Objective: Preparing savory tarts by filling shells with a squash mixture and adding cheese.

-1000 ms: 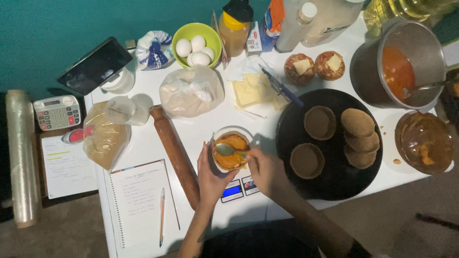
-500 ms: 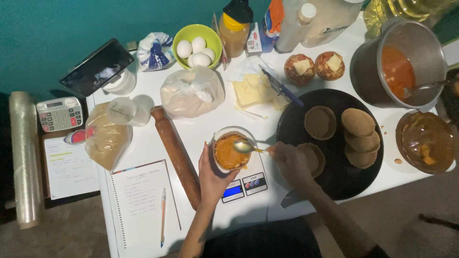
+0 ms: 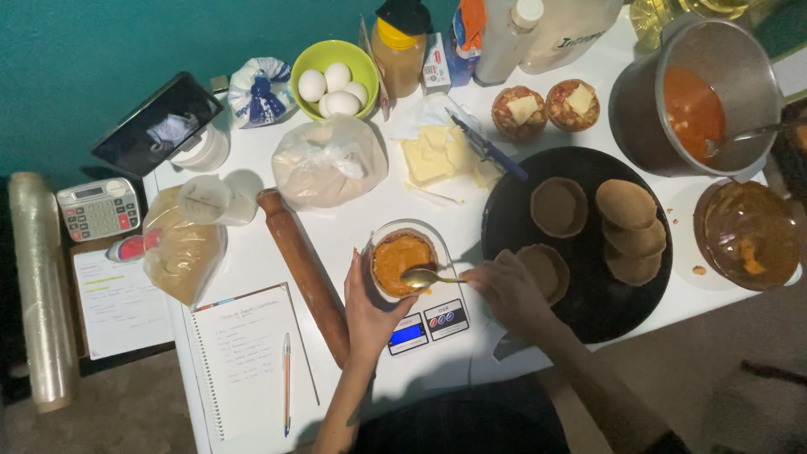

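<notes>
The spoon lies nearly level at the near rim of the small bowl, its long axis running left to right, scoop pointing left over the orange paste, handle pointing right. The right hand comes in from the lower right, wrist low, its grip pinched narrow on the handle end. The left hand rises from below, fingers and thumb wrapped around the bowl's left side. The bowl sits on a kitchen scale on the white desk. Just left lies a rolling pin; just right, a black tray with brown pastry shells.
</notes>
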